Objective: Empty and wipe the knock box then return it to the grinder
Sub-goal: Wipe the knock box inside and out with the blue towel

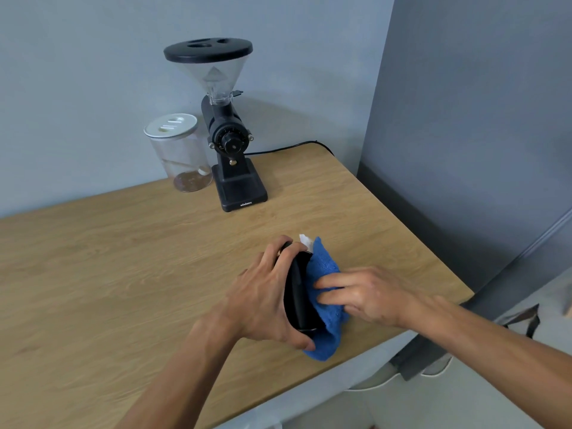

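Observation:
My left hand [266,292] grips a small black knock box [300,292], tipped on its side above the wooden table [123,274]. My right hand [365,294] presses a blue cloth [326,308] against the box's open side, fingers pushed into the fabric. The cloth hangs down below the box; a white tag shows at its top. The black coffee grinder [230,144] with a clear hopper stands at the back of the table, its base platform bare.
A clear jar [179,156] with a white lid and some coffee at the bottom stands left of the grinder. A black power cord [294,147] runs off the back right. The table's right edge lies close to my right hand, beside a grey wall.

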